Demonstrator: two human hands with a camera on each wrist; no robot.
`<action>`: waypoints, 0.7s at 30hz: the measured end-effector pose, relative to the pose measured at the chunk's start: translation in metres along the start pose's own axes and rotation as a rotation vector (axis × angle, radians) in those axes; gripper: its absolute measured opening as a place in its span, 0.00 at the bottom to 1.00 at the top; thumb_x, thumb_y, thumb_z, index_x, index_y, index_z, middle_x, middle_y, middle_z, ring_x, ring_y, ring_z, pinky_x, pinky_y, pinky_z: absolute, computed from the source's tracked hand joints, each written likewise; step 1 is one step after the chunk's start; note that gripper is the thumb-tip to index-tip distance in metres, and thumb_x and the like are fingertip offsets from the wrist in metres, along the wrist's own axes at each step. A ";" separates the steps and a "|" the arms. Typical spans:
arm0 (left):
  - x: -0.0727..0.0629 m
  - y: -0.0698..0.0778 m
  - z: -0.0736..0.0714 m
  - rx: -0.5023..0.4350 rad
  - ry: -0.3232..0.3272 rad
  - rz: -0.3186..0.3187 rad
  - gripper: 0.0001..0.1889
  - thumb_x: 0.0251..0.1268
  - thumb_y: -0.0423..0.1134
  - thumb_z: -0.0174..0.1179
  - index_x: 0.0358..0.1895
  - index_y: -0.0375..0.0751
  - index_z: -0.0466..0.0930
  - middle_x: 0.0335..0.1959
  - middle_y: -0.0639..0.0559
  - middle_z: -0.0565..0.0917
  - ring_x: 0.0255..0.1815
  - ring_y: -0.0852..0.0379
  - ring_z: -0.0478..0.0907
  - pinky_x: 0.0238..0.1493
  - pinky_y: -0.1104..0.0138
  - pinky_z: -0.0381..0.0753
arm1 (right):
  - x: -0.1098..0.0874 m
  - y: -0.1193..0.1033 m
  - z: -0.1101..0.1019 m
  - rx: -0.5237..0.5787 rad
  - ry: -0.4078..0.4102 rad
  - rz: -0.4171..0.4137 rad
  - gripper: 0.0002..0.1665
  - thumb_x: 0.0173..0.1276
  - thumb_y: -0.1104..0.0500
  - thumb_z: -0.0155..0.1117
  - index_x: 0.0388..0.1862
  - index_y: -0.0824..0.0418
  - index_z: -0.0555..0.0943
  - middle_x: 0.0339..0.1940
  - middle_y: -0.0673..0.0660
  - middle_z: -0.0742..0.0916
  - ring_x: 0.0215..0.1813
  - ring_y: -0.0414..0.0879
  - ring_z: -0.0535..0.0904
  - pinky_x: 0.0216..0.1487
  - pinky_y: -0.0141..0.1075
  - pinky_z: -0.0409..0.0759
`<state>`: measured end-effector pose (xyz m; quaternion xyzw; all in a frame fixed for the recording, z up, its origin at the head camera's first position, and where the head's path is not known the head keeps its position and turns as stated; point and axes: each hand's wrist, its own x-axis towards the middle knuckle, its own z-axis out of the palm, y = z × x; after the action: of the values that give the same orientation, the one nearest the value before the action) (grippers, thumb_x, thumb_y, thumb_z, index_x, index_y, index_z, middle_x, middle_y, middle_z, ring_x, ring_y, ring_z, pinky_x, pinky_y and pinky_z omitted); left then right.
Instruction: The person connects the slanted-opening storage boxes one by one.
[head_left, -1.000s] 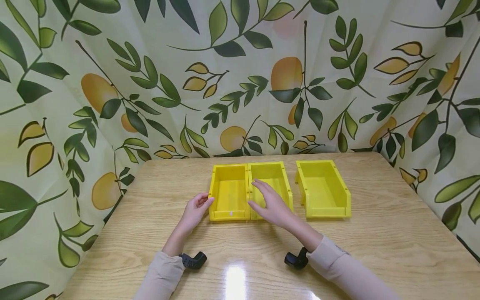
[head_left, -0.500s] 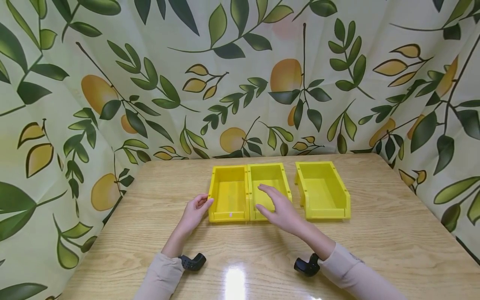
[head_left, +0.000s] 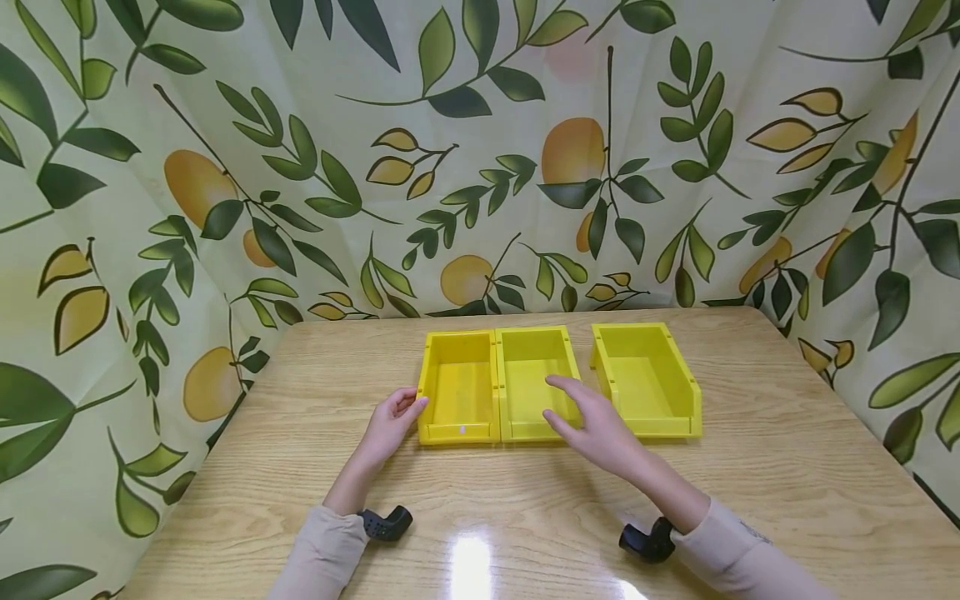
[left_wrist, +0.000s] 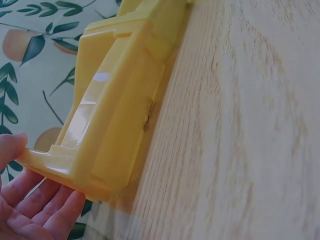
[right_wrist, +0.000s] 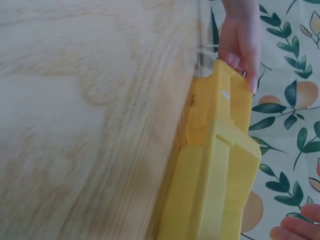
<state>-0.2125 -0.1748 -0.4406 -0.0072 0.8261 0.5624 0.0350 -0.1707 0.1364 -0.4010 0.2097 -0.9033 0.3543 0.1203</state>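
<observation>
Two yellow storage bins stand side by side, touching, on the table. My left hand [head_left: 392, 422] holds the left side wall of the deeper-yellow left bin [head_left: 459, 429], thumb at the rim and fingers along the outside. In the left wrist view, the thumb and fingers of that hand [left_wrist: 35, 205] are at the corner of the bin [left_wrist: 107, 145]. My right hand [head_left: 600, 425] is over the front right part of the middle bin [head_left: 525, 375], fingers spread and holding nothing. Only some fingertips of it [right_wrist: 297, 227] show in the right wrist view.
A third yellow bin [head_left: 648, 379] stands to the right, with a gap between it and the middle bin. The wooden table [head_left: 420, 517] meets a leaf-and-fruit patterned cloth [head_left: 337, 225] at the back and sides. Black devices [head_left: 387, 523] are worn on both wrists.
My right hand has moved to the right, from over the inside of the middle bin to its front right side. The left hand and all bins have stayed in place.
</observation>
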 end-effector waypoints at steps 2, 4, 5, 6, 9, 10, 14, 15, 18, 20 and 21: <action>0.001 0.000 0.000 -0.003 0.000 -0.003 0.21 0.72 0.43 0.53 0.62 0.34 0.71 0.60 0.35 0.78 0.63 0.44 0.76 0.64 0.57 0.78 | -0.004 0.004 -0.002 0.001 0.018 -0.003 0.28 0.66 0.59 0.64 0.63 0.68 0.73 0.62 0.67 0.81 0.64 0.62 0.76 0.63 0.56 0.77; 0.001 0.000 0.000 -0.004 -0.002 -0.007 0.21 0.72 0.43 0.53 0.62 0.35 0.71 0.60 0.35 0.78 0.63 0.44 0.76 0.64 0.56 0.78 | -0.007 0.007 -0.005 0.002 0.038 -0.009 0.27 0.65 0.61 0.65 0.62 0.69 0.74 0.60 0.67 0.82 0.62 0.63 0.78 0.61 0.57 0.78; 0.001 -0.001 0.000 -0.004 -0.003 -0.007 0.21 0.73 0.43 0.53 0.62 0.35 0.71 0.60 0.35 0.78 0.63 0.44 0.76 0.64 0.56 0.78 | -0.009 0.009 -0.007 0.003 0.047 -0.012 0.26 0.65 0.62 0.65 0.61 0.69 0.74 0.60 0.68 0.82 0.62 0.64 0.78 0.60 0.57 0.78; 0.002 0.000 0.000 -0.006 -0.003 -0.012 0.21 0.72 0.43 0.53 0.63 0.35 0.71 0.61 0.36 0.78 0.63 0.45 0.76 0.65 0.56 0.78 | -0.010 0.011 -0.009 -0.001 0.058 -0.016 0.26 0.64 0.63 0.65 0.60 0.69 0.75 0.59 0.68 0.82 0.61 0.64 0.78 0.59 0.58 0.78; 0.002 -0.001 0.000 -0.008 -0.007 -0.011 0.22 0.73 0.44 0.53 0.63 0.35 0.71 0.61 0.36 0.78 0.63 0.45 0.76 0.65 0.57 0.78 | -0.015 0.017 -0.014 -0.017 0.092 -0.027 0.24 0.63 0.65 0.66 0.58 0.70 0.76 0.57 0.68 0.84 0.58 0.63 0.80 0.57 0.56 0.80; 0.002 -0.001 0.000 -0.011 -0.007 -0.011 0.22 0.73 0.44 0.53 0.63 0.35 0.71 0.61 0.36 0.78 0.63 0.45 0.76 0.64 0.57 0.78 | -0.016 0.018 -0.015 -0.026 0.107 -0.034 0.23 0.63 0.65 0.66 0.57 0.70 0.77 0.56 0.68 0.84 0.57 0.63 0.81 0.55 0.56 0.81; 0.001 0.000 0.000 -0.013 -0.008 -0.010 0.22 0.73 0.44 0.52 0.63 0.35 0.70 0.61 0.35 0.78 0.63 0.45 0.76 0.64 0.58 0.78 | -0.018 0.024 -0.020 -0.048 0.194 -0.071 0.21 0.59 0.69 0.68 0.52 0.71 0.79 0.51 0.67 0.87 0.49 0.60 0.84 0.47 0.51 0.84; 0.001 0.001 -0.001 -0.011 -0.010 -0.008 0.23 0.73 0.44 0.52 0.64 0.35 0.70 0.61 0.35 0.77 0.63 0.45 0.76 0.64 0.57 0.78 | -0.018 0.026 -0.021 -0.049 0.219 -0.076 0.20 0.58 0.70 0.68 0.51 0.71 0.80 0.49 0.67 0.87 0.47 0.59 0.85 0.45 0.51 0.85; 0.000 0.001 -0.001 -0.004 -0.015 -0.005 0.24 0.73 0.45 0.52 0.64 0.34 0.69 0.62 0.34 0.77 0.64 0.44 0.75 0.65 0.56 0.78 | -0.019 0.030 -0.024 -0.045 0.288 -0.061 0.19 0.56 0.72 0.69 0.48 0.72 0.80 0.46 0.66 0.88 0.42 0.58 0.85 0.42 0.50 0.85; 0.000 0.002 -0.002 -0.002 -0.018 -0.004 0.24 0.73 0.46 0.52 0.65 0.33 0.69 0.62 0.34 0.76 0.64 0.43 0.75 0.65 0.56 0.77 | -0.020 0.034 -0.026 -0.026 0.324 -0.037 0.18 0.55 0.73 0.68 0.46 0.72 0.81 0.44 0.67 0.88 0.41 0.59 0.86 0.41 0.49 0.86; 0.000 0.001 -0.002 -0.001 -0.018 -0.003 0.24 0.73 0.46 0.52 0.65 0.33 0.69 0.62 0.34 0.76 0.65 0.43 0.75 0.65 0.56 0.77 | -0.020 0.036 -0.027 -0.019 0.337 -0.023 0.17 0.55 0.73 0.68 0.46 0.72 0.81 0.43 0.67 0.88 0.40 0.58 0.85 0.40 0.49 0.86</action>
<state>-0.2124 -0.1758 -0.4387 -0.0035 0.8254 0.5629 0.0434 -0.1676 0.1844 -0.4102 0.1565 -0.8711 0.3747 0.2761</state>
